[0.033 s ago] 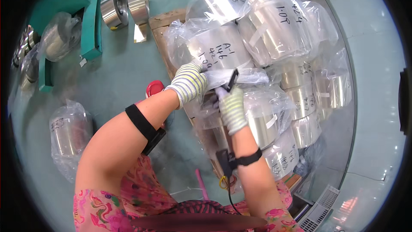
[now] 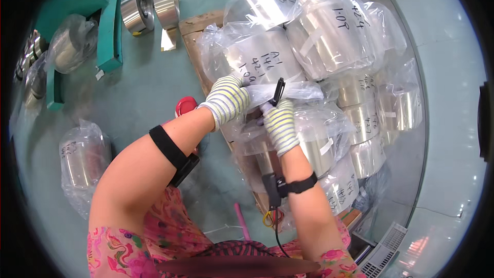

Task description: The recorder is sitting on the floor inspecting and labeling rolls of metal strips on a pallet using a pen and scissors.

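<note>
My left hand point(image 2: 226, 100), in a white glove with dark and yellow stripes, is closed on the gathered edge of a clear plastic bag point(image 2: 303, 91). That bag wraps a silvery foil roll point(image 2: 257, 54) with handwriting on its upper face. Just right of it, my right hand point(image 2: 280, 131) wears a similar glove and grips a black marker pen point(image 2: 279, 90), which slants upward beside the bag's folded edge. Parts of the right fingers are hidden behind the hand. Below the right hand lies another bagged roll point(image 2: 314, 154).
More bagged foil rolls point(image 2: 334, 36) crowd the wooden pallet point(image 2: 198, 56). Two unwrapped rolls point(image 2: 137, 11) stand on the floor at the upper left, near a green metal bar point(image 2: 109, 36). A single bagged roll point(image 2: 80, 162) rests at the left. A red round object point(image 2: 186, 105) lies beside my left forearm.
My right hand has shifted slightly to the right, and the marker pen in it has moved a little too. My left hand keeps its place on the plastic.
</note>
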`<control>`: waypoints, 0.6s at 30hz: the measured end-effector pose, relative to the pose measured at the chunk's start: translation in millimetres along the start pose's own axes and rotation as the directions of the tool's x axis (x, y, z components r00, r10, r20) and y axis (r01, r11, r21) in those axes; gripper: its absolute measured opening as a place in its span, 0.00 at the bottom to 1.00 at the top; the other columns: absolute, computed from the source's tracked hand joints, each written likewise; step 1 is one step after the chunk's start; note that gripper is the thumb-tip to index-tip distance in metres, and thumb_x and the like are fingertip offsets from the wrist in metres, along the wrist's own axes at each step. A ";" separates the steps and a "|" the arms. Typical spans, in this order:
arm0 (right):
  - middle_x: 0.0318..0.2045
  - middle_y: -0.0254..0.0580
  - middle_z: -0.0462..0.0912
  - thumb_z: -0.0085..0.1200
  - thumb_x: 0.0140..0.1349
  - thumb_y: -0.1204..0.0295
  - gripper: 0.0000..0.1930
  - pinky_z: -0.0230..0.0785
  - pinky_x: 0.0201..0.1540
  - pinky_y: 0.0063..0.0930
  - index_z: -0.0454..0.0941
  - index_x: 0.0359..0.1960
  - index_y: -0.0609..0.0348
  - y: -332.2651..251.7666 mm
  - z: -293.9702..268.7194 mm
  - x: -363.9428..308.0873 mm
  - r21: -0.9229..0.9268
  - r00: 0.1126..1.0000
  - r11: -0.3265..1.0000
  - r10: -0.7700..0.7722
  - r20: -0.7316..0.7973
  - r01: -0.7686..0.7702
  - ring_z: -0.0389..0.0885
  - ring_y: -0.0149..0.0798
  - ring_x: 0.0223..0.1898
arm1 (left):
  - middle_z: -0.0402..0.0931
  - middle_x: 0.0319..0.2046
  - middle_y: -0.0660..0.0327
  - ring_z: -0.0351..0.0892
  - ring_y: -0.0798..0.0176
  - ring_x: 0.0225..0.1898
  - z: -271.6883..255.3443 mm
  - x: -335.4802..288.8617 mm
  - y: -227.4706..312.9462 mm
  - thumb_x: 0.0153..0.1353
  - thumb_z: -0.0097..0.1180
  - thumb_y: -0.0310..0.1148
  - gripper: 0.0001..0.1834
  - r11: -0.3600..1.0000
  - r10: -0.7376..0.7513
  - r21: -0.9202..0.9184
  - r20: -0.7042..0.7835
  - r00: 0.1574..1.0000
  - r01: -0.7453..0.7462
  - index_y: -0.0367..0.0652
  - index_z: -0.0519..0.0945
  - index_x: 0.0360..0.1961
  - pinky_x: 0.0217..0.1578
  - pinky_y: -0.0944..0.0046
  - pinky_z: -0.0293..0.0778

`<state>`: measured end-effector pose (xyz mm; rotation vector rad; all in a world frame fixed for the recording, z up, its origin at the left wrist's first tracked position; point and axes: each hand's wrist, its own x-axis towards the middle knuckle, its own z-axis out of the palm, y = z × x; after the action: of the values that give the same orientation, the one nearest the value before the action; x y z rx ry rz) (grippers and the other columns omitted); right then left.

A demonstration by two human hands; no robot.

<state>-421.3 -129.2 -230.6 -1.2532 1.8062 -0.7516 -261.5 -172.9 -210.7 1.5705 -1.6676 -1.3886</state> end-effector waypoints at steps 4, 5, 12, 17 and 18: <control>0.13 0.45 0.72 0.50 0.48 0.72 0.10 0.64 0.22 0.35 0.72 0.21 0.70 -44.8 -8.6 27.4 0.104 0.987 0.982 -0.158 0.004 0.156 0.71 0.38 0.17 | 0.77 0.30 0.51 0.75 0.62 0.31 -4.1 1.6 -0.2 0.49 0.52 0.28 0.21 0.922 -0.058 -0.372 0.130 0.990 0.103 0.32 0.73 0.46 0.34 0.66 0.71; 0.13 0.45 0.72 0.49 0.48 0.72 0.10 0.65 0.23 0.35 0.72 0.22 0.70 -57.7 -12.5 33.8 0.089 0.994 0.991 -0.106 0.029 0.103 0.72 0.39 0.17 | 0.77 0.31 0.49 0.76 0.58 0.33 -3.9 -6.4 17.3 0.48 0.54 0.29 0.23 0.989 0.006 -0.146 -0.036 0.999 -0.011 0.31 0.72 0.47 0.36 0.64 0.71; 0.18 0.52 0.77 0.48 0.52 0.72 0.09 0.69 0.27 0.37 0.75 0.23 0.67 -65.9 -2.7 40.0 0.087 0.973 0.996 -0.034 0.229 0.015 0.77 0.46 0.23 | 0.77 0.32 0.45 0.77 0.46 0.36 -27.0 18.6 -6.5 0.44 0.57 0.31 0.18 0.874 0.193 0.476 -0.151 0.970 -0.100 0.38 0.74 0.39 0.39 0.56 0.72; 0.30 0.52 0.77 0.53 0.49 0.67 0.12 0.68 0.37 0.40 0.78 0.35 0.56 -77.0 -4.9 42.4 -0.571 0.838 0.651 -0.530 0.130 0.500 0.76 0.51 0.34 | 0.75 0.35 0.49 0.74 0.46 0.39 -59.9 33.7 -15.3 0.39 0.63 0.28 0.22 0.747 0.458 0.641 -0.309 0.834 -0.173 0.41 0.69 0.38 0.40 0.55 0.70; 0.33 0.51 0.77 0.55 0.48 0.67 0.14 0.68 0.38 0.40 0.77 0.37 0.55 -75.3 -4.1 45.6 -0.569 0.788 0.604 -0.600 0.136 0.558 0.76 0.51 0.36 | 0.75 0.35 0.49 0.74 0.46 0.39 -56.7 33.9 -13.6 0.39 0.63 0.28 0.22 0.749 0.460 0.639 -0.308 0.833 -0.178 0.41 0.69 0.38 0.40 0.55 0.70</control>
<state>-398.3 -197.2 -179.5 -2.3423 1.7381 -0.5769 -215.1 -221.8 -210.9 1.6173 -2.0374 -0.2695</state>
